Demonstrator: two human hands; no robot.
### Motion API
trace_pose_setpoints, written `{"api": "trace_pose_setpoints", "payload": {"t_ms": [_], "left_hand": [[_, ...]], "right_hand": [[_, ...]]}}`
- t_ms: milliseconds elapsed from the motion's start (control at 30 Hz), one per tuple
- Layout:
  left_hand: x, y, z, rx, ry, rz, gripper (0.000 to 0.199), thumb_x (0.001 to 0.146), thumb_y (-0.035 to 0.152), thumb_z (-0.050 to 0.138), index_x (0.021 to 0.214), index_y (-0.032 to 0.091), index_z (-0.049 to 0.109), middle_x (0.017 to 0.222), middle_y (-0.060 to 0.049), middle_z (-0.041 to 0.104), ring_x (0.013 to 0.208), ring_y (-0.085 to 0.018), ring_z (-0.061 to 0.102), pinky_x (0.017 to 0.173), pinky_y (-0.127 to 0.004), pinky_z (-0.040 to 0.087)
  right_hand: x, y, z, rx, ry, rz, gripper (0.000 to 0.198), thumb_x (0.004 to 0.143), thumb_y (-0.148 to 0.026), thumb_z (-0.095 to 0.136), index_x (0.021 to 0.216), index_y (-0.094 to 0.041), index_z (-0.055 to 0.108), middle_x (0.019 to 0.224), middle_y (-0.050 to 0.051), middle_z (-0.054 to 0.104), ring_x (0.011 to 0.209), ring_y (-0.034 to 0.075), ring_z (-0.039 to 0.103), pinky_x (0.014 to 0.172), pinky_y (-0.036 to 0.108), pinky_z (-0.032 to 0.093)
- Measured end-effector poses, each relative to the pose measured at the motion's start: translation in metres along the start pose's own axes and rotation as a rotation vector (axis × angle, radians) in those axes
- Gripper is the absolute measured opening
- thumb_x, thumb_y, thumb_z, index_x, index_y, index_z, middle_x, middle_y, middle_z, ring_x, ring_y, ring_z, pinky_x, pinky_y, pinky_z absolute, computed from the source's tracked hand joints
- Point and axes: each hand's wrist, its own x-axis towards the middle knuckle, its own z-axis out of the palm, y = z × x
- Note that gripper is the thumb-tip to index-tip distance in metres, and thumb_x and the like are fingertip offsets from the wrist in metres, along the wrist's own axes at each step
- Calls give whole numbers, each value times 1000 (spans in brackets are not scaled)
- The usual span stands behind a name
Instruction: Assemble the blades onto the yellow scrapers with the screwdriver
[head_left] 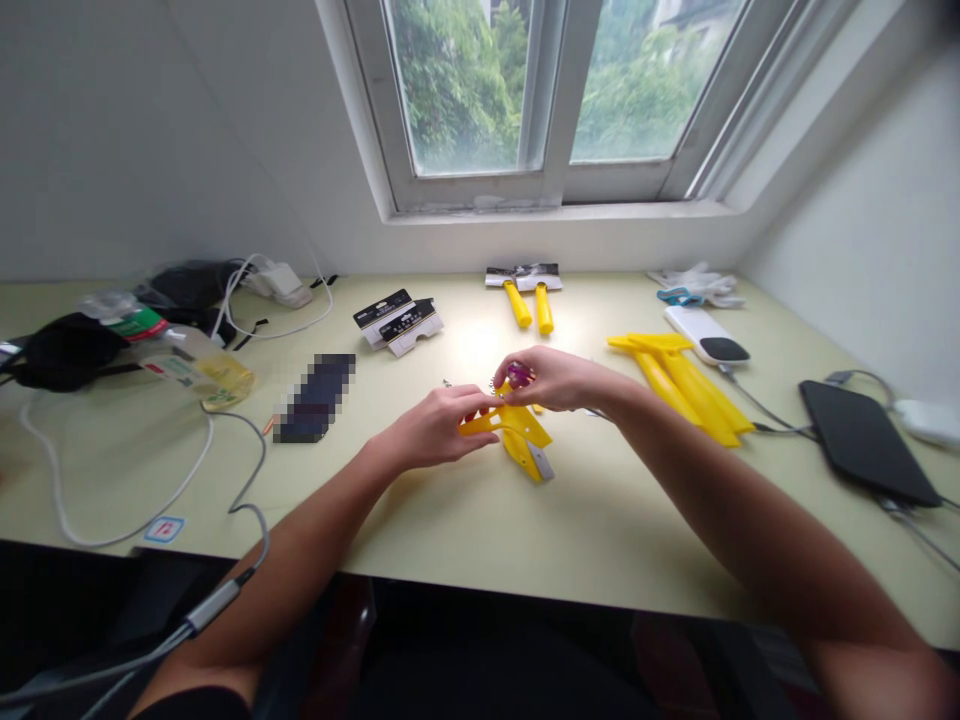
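Note:
My left hand [448, 425] is closed on a flat yellow plastic piece [529, 427] with small holes, holding it tilted just over the table. Below it lies a yellow scraper head [517, 458] with a grey blade edge [541, 463] at one side. The fingertips of my right hand [551, 378] are pinched together at the upper end of the held piece. A small shiny purple thing [519, 373] shows between them; its kind is not clear. Tiny metal parts [493, 385], perhaps screws, are beside the fingers. My fingers partly hide the yellow piece.
Two yellow handles [516, 305] with black cards lie behind my hands. More yellow handles [686, 385] are on the right, near a white device [705, 335] and a cabled black phone [866, 440]. Black cards [397, 320], a bottle [180, 355] and cables are leftward.

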Motion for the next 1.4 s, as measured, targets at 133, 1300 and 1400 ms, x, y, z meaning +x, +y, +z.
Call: {"api": "trace_pose_setpoints", "payload": {"t_ms": [133, 1300, 1400], "left_hand": [[0, 0, -2, -7, 5, -27, 31, 82, 28, 72, 110, 16, 65, 87, -4, 68, 70, -12, 60, 68, -25, 50], [-7, -36, -48, 81, 294, -478, 31, 77, 43, 72, 96, 18, 71, 87, -5, 71, 71, -16, 64, 67, -28, 50], [-11, -51, -59, 145, 492, -634, 31, 75, 43, 74, 94, 19, 72, 84, -6, 72, 72, -18, 65, 73, -30, 51]], "right_hand": [[0, 1, 0, -62, -15, -65, 23, 77, -26, 63, 97, -19, 70, 85, 3, 70, 64, 12, 58, 57, 23, 43], [1, -2, -18, -349, 232, -106, 14, 79, -29, 56, 83, -21, 66, 82, 2, 69, 73, 14, 59, 65, 24, 41], [20, -7, -3, -433, 79, -134, 12, 78, -25, 56, 83, -21, 66, 82, 3, 69, 70, 14, 59, 61, 24, 40]]}}
